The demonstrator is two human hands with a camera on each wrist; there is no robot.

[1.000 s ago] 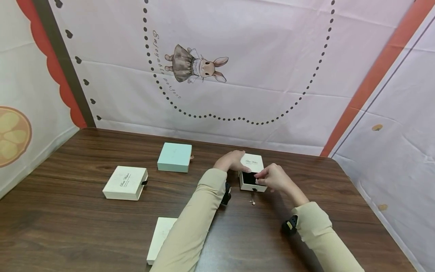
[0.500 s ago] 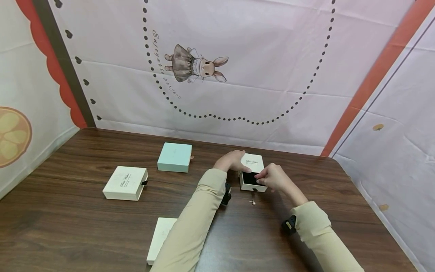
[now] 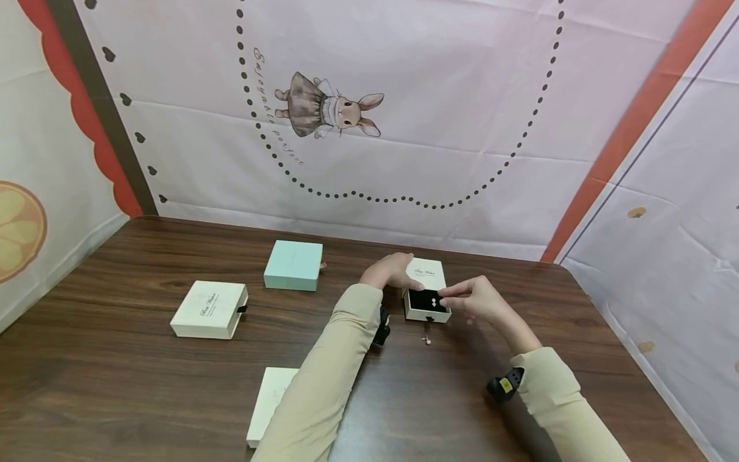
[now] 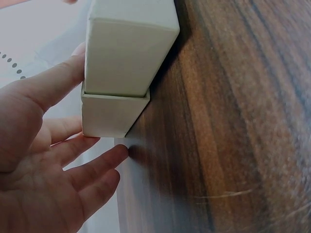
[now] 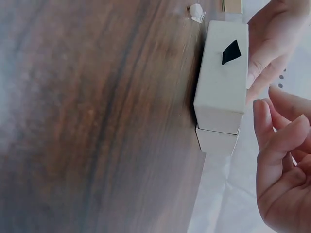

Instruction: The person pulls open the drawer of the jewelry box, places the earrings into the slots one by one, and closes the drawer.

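A small white jewelry box stands at the back right, its drawer pulled out toward me. On the drawer's black lining lies a small shiny earring. My left hand holds the box's left side, thumb by the sleeve's near edge and fingers toward the back. In the left wrist view, the thumb and some fingers lie along the box. My right hand is at the drawer's right side, thumb and forefinger extended over its edge with nothing seen between them. A pearl earring lies on the table in front of the drawer.
On the left of the wooden table are a mint-green box and a white box with a black tab. Another white box lies near the front, partly hidden by my left sleeve. A printed cloth hangs behind.
My right hand has drawn back slightly to the right from inside the drawer, and the shiny earring now shows on the black lining. The left hand stays on the box.
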